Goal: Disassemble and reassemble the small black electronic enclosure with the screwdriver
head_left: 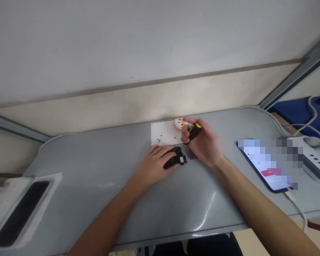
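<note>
My left hand (158, 160) rests on the grey table (96, 177), its fingers closed around a small black device (176, 159) that it pins down. My right hand (204, 142) is closed on a small screwdriver (194, 131) with a black and yellow handle, held upright with its tip pointing down at the black device. Just behind lies a white paper sheet (164, 133) with several tiny dark screws (159, 138) on it. A small orange and white figure (179, 123) sits at the sheet's far right corner, partly behind my right fingers.
A phone (268, 163) with a lit screen lies at the right, with a cable running off the table's front edge. A white power strip (313, 156) and cables sit at the far right. A white block with a dark slot (18, 209) stands at the left.
</note>
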`<state>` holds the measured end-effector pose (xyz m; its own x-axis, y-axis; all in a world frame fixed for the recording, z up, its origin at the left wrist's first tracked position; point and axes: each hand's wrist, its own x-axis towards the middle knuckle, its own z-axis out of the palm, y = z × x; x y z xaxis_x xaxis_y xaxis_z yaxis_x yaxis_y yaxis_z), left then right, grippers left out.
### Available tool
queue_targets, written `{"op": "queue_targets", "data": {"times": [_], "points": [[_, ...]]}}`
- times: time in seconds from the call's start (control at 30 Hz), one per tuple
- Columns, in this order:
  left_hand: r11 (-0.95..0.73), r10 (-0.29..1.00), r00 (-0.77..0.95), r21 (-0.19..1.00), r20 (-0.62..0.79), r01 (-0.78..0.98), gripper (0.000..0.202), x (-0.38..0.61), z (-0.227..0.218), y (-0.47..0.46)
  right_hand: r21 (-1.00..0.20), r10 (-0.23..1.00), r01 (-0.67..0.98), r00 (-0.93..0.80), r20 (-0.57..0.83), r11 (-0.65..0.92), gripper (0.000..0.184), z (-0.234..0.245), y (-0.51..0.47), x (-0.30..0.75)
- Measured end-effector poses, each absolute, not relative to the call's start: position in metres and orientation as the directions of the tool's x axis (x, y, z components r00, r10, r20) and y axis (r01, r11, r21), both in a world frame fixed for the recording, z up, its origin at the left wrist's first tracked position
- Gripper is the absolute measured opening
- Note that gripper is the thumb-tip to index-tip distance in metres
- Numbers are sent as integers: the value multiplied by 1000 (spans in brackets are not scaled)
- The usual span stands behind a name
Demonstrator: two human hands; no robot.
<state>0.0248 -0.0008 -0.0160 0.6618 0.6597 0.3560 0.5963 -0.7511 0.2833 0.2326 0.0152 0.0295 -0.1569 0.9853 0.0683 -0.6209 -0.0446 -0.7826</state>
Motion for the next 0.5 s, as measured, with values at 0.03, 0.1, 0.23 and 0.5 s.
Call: {"op": "queue_targets", "data": {"times": [0.03, 0.1, 0.23, 0.5], "points": [[-749, 662, 660, 286, 355, 598, 22, 25, -16, -1, -786, 983, -617, -163, 78, -40, 37, 30, 14, 233], [-749, 662, 657, 290, 361, 595, 23, 25, -16, -1, -801, 983, -598, -147, 112, 2, 34, 29, 12, 232], [-747, 664, 653, 300, 363, 593, 22, 26, -16, -1, -847, 991, -527, -60, 122, 72, 44, 26, 11, 227], [-734, 679, 635, 306, 368, 606, 22, 26, -18, -1, -793, 985, -609, -141, 100, -6, 29, 33, 13, 235]]}}
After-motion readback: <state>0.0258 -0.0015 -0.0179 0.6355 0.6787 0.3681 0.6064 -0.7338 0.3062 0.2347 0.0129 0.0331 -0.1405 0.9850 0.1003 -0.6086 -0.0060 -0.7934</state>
